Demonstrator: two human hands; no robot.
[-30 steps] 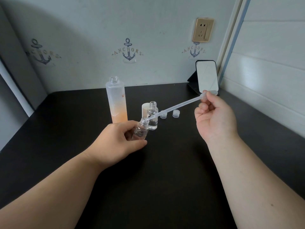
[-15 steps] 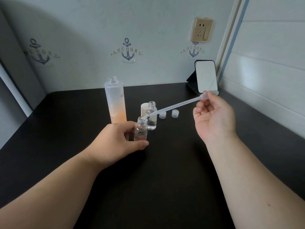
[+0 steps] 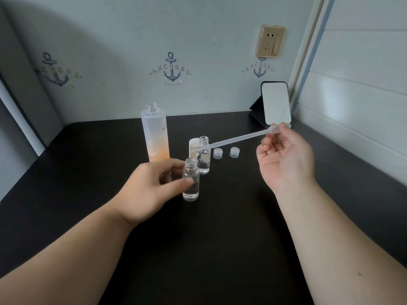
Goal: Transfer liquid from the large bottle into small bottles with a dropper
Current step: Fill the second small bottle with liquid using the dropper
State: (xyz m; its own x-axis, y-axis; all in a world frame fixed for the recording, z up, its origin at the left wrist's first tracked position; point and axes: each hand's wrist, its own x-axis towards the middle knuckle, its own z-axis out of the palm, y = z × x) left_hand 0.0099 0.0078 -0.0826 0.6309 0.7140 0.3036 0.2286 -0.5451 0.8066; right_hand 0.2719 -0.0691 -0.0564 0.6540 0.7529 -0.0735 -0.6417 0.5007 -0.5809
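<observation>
Black tabletop (image 3: 220, 249) is bearing the large bottle (image 3: 155, 133), uncapped. Left hand (image 3: 149, 190) is pinching a small bottle (image 3: 191, 182) upright; right hand (image 3: 286, 159) is pinching the dropper (image 3: 237, 139), tip pointing leftward above it.

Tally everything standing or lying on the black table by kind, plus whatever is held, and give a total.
Tall frosted bottle with orange liquid: 1
Small clear bottles: 2
Small translucent ribbed caps: 2
White cylindrical cap behind the bottles: 1
Clear plastic dropper, held: 1
Black-framed standing mirror: 1
Total: 8
</observation>
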